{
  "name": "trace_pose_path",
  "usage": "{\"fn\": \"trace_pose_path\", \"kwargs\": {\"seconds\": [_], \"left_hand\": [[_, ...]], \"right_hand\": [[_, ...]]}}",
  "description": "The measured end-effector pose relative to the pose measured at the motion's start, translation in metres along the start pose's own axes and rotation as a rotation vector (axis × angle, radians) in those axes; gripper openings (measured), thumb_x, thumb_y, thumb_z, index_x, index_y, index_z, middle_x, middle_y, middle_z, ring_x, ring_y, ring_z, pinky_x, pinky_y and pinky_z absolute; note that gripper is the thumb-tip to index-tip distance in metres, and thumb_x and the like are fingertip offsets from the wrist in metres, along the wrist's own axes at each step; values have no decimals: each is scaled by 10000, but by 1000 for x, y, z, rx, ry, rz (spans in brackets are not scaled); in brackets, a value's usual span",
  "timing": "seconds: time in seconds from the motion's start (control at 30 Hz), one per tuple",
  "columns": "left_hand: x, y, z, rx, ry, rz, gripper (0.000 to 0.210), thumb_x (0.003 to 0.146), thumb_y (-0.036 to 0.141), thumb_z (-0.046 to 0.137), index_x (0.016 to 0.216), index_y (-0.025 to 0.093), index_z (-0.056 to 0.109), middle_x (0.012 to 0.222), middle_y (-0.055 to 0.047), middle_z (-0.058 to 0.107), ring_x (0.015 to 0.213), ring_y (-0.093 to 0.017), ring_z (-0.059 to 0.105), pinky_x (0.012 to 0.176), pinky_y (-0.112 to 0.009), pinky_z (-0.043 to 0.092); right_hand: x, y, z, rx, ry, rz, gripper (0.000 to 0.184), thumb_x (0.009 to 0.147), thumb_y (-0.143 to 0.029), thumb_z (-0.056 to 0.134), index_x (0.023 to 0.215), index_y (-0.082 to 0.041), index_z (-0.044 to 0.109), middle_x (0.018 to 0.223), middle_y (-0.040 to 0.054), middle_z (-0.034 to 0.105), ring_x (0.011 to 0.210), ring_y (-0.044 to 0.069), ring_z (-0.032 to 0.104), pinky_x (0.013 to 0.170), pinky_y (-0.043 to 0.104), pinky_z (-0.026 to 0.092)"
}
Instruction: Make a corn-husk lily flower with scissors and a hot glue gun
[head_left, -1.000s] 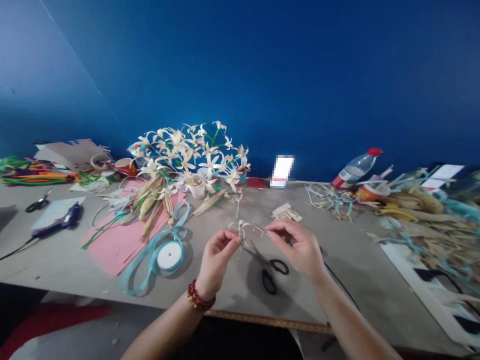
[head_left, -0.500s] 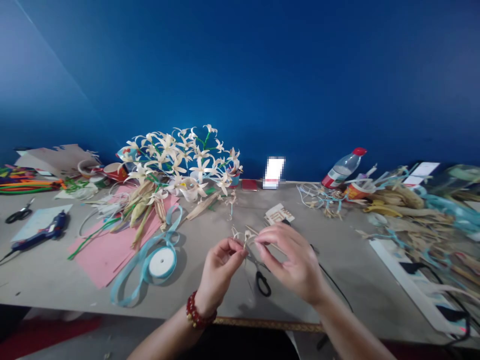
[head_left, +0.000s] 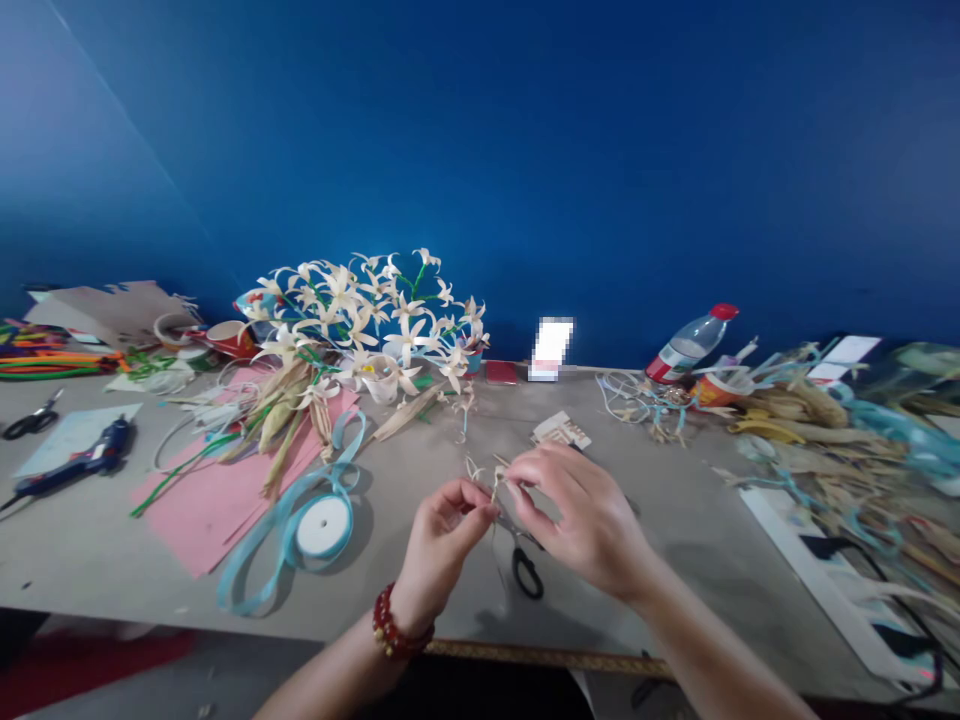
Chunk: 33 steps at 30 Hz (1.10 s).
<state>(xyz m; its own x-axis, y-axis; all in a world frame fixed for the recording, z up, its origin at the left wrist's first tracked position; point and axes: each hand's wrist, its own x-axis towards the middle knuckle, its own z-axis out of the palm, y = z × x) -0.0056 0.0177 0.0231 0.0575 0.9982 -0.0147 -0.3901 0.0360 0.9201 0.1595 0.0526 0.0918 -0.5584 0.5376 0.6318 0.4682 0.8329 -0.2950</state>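
Between the fingertips of my left hand (head_left: 446, 535) is a thin, pale, twisted husk-like strip (head_left: 496, 484), with small curled ends sticking up. My right hand (head_left: 581, 515) is closed in a pinch at the strip's upper end; its fingers partly cover it. A pair of scissors (head_left: 528, 573) with black handles lies on the table below and between my hands, the blades partly hidden. Behind them rests a cream patterned card (head_left: 556, 428), partly covered by my right hand. To the left stands a spool of blue ribbon (head_left: 323, 524), its loose loops spread around it.
White husk flowers (head_left: 409, 340) stand at the back left, above pink paper (head_left: 191, 530). A glue gun (head_left: 90, 458) lies far left. At right are a plastic bottle (head_left: 686, 345), a heap of dried husks (head_left: 817, 450) and a white power strip (head_left: 806, 580) with cables.
My right hand has come slightly lower and closer around the top of the strip. My left hand keeps its pinch almost in place. The view has shifted a little.
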Motion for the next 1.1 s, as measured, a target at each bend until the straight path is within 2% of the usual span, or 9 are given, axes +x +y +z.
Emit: {"fn": "trace_pose_path", "kwargs": {"seconds": [0.37,0.6,0.67,0.77,0.93,1.03,1.1], "left_hand": [[0,1,0,-37,11,-19,188,794,298,757,741,155,647,767,-11,609,748,-131,519,726,-236,407],[-3,4,0,-105,10,-44,201,777,294,775,728,148,645,753,-13,607,756,-138,528,738,-242,406],[-3,5,-1,-150,2,-78,199,779,285,773,724,148,640,747,-14,612,758,-139,531,753,-247,401],[-3,4,-2,-250,-14,-138,195,780,271,770,714,146,636,743,-20,621,757,-140,540,761,-253,398],[-3,2,-1,-361,-31,-130,151,757,238,796,740,154,672,768,-17,650,778,-133,566,795,-251,416],[-3,0,0,-360,-53,-80,113,759,218,800,773,170,698,806,-14,677,823,-138,589,854,-267,431],[-4,-2,0,-313,-67,-41,87,785,223,781,786,175,709,812,-14,678,837,-147,601,879,-284,441]], "right_hand": [[-1,1,4,-56,-31,3,253,868,-20,547,1051,-195,557,890,63,686,808,213,601,765,372,514],[-4,-1,3,-28,-3,33,376,874,-66,564,1218,-218,553,1093,94,686,1005,255,635,878,423,526],[-6,-4,3,7,69,94,384,875,-84,573,1229,-232,559,1162,105,658,1095,270,612,930,444,512],[-13,-10,8,76,247,239,337,868,-113,605,1182,-236,586,1200,117,617,1144,283,581,966,466,491],[-35,-20,37,388,536,552,47,904,-208,610,950,-218,612,1046,86,602,1029,242,600,871,387,531],[-45,-26,55,582,539,666,78,916,-253,614,983,-214,610,969,61,616,904,202,628,773,317,553],[-46,-30,63,656,496,648,105,910,-265,630,1002,-214,623,958,55,626,900,197,635,788,312,552]]}}
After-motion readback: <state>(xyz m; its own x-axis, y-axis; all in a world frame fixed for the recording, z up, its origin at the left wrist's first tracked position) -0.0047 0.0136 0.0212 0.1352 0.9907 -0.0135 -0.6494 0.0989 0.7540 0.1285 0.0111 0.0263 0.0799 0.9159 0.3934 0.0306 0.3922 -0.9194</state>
